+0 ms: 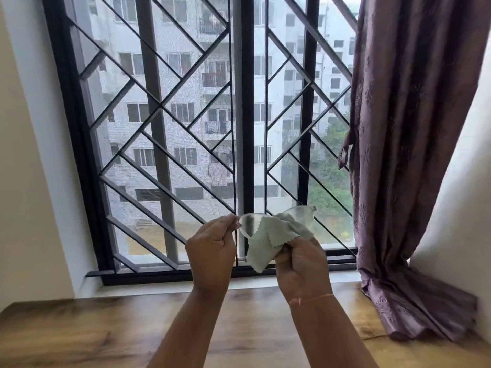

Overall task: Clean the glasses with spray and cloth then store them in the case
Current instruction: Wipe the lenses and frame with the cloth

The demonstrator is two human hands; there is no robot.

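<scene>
Clear plastic and thin lenses make up the glasses (265,221), which we hold up in mid-air against the window (202,123), at about six o'clock of its frame. They look light, rigid and easily smudged, so we judge the rim and the hinge end to be the safe places to take them, never the lens face. Our left hand (211,252) pinches the frame's end at nine o'clock between thumb and fingertips. Our right hand (301,264) is closed on the pale green cloth (265,244), pressing it over the lens at three o'clock; the cloth is soft and limp, and its pinked edges hang loose below (a corner could slip from the grip). We judge the wiping step to be under way.

Beyond the hands, the wooden counter (79,333) lies below at six o'clock. A purple curtain (406,155) hangs at three o'clock and pools onto the counter, well apart from our hands. Neither spray nor case is in view, and nothing stands between us and the glasses.
</scene>
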